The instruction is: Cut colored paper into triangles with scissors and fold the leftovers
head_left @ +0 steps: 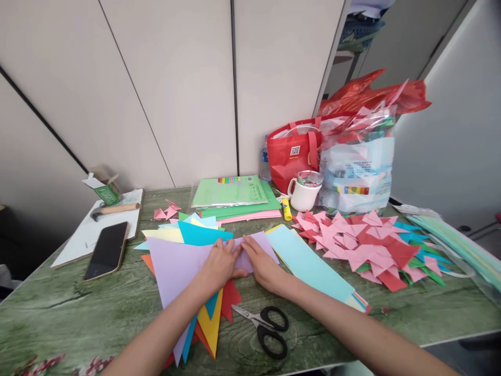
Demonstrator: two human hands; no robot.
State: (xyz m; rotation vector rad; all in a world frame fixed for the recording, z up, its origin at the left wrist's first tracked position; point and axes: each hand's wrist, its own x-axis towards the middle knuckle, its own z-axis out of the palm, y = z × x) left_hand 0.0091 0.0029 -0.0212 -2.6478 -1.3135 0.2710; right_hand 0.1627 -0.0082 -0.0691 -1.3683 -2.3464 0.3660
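Note:
A sheet of purple paper (176,261) lies over a pile of coloured paper, and its right part is creased under my fingers. My left hand (222,261) is closed on that sheet, fingers bent and thumb pointing right. Close beside it, my right hand (264,263) pinches and presses the right part of the sheet with its fingers together. Beneath the sheet, blue, yellow (211,326), orange and red pieces stick out towards me. Black-handled scissors (270,321) lie just below my hands, blades pointing left. A stack of light blue paper (309,258) is right of my right hand.
Folded pink and red paper pieces (360,235) are heaped at the right. Behind stand a white mug (305,193), a yellow glue stick (287,209), a red bag (291,156) and green paper packs (230,193). On the left are a phone (106,250) and a hammer (117,209).

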